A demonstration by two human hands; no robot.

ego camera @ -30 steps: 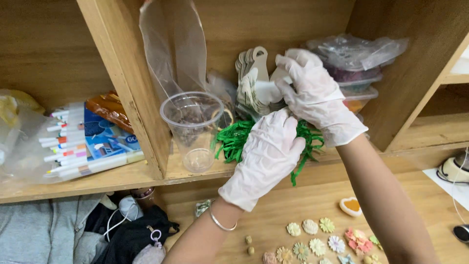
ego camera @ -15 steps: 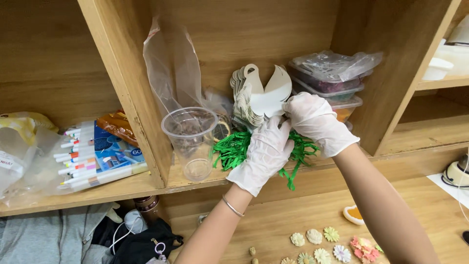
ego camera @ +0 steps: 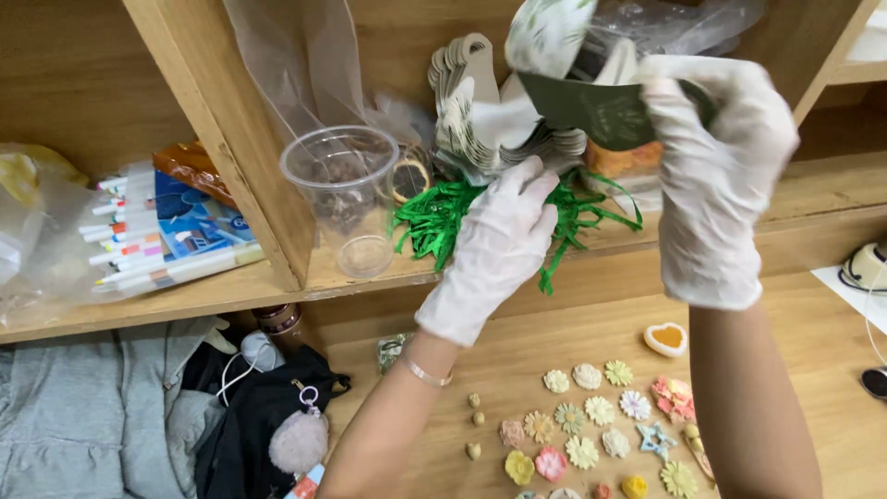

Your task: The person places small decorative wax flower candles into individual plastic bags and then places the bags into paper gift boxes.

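1. Card, dark green, is pinched in the right hand, lifted above the shelf in front of the upper cubby.
2. That gloved hand's fingers are closed on the card's right end; a white leafy-printed piece rises just behind it.
3. The left hand, also gloved, lies flat with fingers spread loosely on the green paper shreds, clamping nothing that I can see.
4. A stack of cut-out tags leans just behind the shreds, touching them.
5. A clear plastic cup stands upright beside the shreds, near the wooden divider.
6. Markers in a bag lie in the left compartment.
7. Below, on the tabletop, small clay flowers sit in rows, with a heart-shaped piece nearby.
8. Grey and black clothing is heaped under the shelf.
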